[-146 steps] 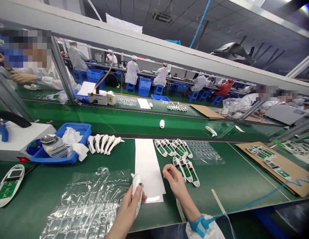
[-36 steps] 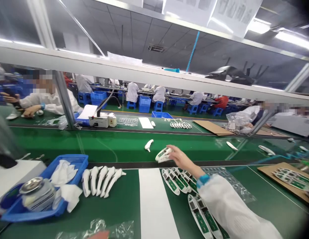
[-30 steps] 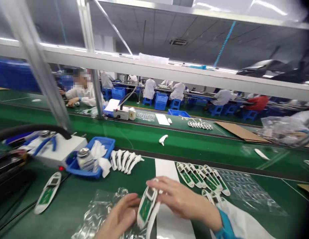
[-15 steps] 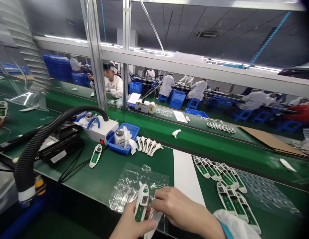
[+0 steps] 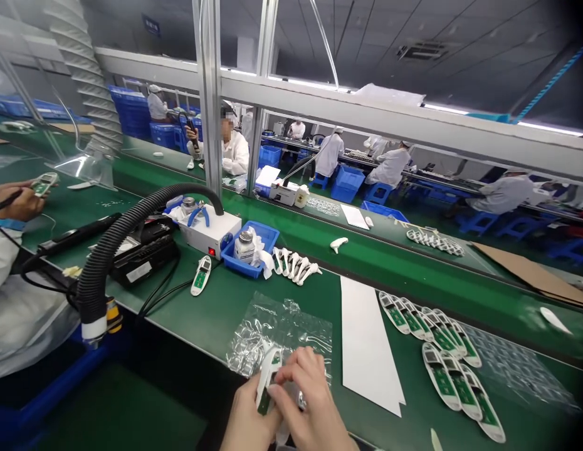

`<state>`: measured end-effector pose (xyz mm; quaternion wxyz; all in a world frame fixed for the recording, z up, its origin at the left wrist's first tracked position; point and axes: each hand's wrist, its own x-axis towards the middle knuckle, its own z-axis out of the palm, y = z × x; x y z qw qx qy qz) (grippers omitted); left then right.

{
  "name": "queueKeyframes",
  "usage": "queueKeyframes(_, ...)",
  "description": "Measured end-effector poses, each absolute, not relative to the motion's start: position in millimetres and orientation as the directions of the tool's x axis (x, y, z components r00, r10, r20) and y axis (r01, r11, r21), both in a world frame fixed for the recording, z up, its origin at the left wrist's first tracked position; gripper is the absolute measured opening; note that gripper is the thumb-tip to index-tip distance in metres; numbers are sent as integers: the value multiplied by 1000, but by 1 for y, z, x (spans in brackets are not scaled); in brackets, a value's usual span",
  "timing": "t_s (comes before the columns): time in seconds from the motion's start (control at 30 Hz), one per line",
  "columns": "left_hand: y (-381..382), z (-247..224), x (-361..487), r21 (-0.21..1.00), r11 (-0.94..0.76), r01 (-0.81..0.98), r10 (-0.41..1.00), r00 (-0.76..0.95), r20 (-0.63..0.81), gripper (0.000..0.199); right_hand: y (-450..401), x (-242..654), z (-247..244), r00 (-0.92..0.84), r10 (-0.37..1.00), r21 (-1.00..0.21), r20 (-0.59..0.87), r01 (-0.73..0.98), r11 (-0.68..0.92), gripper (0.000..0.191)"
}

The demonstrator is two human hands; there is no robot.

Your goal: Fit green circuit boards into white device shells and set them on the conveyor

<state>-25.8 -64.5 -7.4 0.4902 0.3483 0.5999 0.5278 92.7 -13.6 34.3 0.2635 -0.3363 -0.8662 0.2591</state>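
Observation:
My left hand (image 5: 249, 413) is wrapped round a white plastic device housing (image 5: 271, 360), tilted upright, with a green circuit board inside. Bent over the housing is my right hand (image 5: 308, 391), its thumb and fingers closed at the board side. Whatever those fingertips pinch is hidden. Below the right palm shows a pale, shiny piece that I cannot make out. Both hands are at the table's front edge, just in front of a crumpled clear plastic sheet (image 5: 282, 326). White paper (image 5: 367, 344) lies to their right.
Several open housings with boards (image 5: 442, 376) lie at right. A blue tray (image 5: 249, 247) with a bottle, several white handle-like parts (image 5: 296, 266) and a single housing (image 5: 201, 275) are farther back. A black hose (image 5: 150, 200) arches at left. A co-worker's hand (image 5: 26, 200) holds another housing.
My right hand has moved from beside the housing onto it, fingers now at the board. The lower white part in my left hand is now mostly hidden. The camera view has shifted left.

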Motion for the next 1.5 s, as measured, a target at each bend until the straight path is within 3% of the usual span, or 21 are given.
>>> queueKeyframes(0.2,-78,-11,-31,983,169,-66,950,-255,-181,39,-34,80,25,-546,768,-738,336,354,575,17)
queueKeyframes(0.33,-89,-18,-52,950,289,-121,889,-336,-313,39,-9,95,51,-559,761,-795,329,272,543,18)
queueKeyframes(0.4,-90,-19,-71,922,333,-198,821,-419,-386,41,26,99,55,-496,785,-704,371,401,586,16)
queueKeyframes(0.5,-85,-15,-101,895,275,-352,767,-481,-425,44,86,95,36,-574,721,-450,388,565,692,19)
queueKeyframes(0.57,-79,-10,-116,897,229,-379,753,-515,-410,44,115,88,14,-627,697,-419,348,560,714,22)
queueKeyframes(0.7,-68,-4,-126,914,254,-317,775,-498,-388,45,127,92,-9,-688,663,-453,294,511,731,22)
queueKeyframes(0.93,-58,-5,-118,911,346,-223,792,-451,-411,43,48,160,1,-559,776,-559,292,559,612,19)
queueKeyframes(1.07,-54,-8,-121,912,369,-179,782,-471,-408,44,-4,187,-7,-598,768,-508,230,600,618,25)
queueKeyframes(1.2,-52,-12,-125,906,394,-154,772,-480,-417,43,-25,194,-29,-562,771,-493,301,600,630,20)
queueKeyframes(1.3,-51,-12,-125,894,405,-191,758,-477,-445,43,-25,192,-40,-527,777,-562,344,547,620,19)
queueKeyframes(1.5,-53,-7,-122,832,379,-406,729,-423,-539,52,-21,191,-37,-507,819,-727,269,451,518,20)
